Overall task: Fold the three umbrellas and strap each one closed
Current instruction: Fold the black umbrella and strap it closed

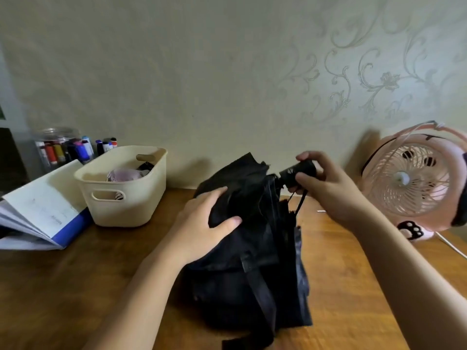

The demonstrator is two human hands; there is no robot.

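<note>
A collapsed black umbrella [247, 269] lies loosely bunched over the middle of the wooden table [88, 286], its canopy unrolled and a long black strap [260, 294] hanging down its front. My left hand [204, 223] grips a fold of the canopy near the top. My right hand [323, 183] holds the black handle [299, 173] at the upper right, with a thin wrist loop dangling below it. A pale pink folded thing, maybe another umbrella, lies inside the cream basket [126, 198]; what it is stays unclear.
The cream basket stands at the back left. Left of it lie an open stack of papers with a blue cover [43, 213] and a clear jar of markers [60, 150]. A pink desk fan [414, 180] stands at the right against the wall, its cord running forward.
</note>
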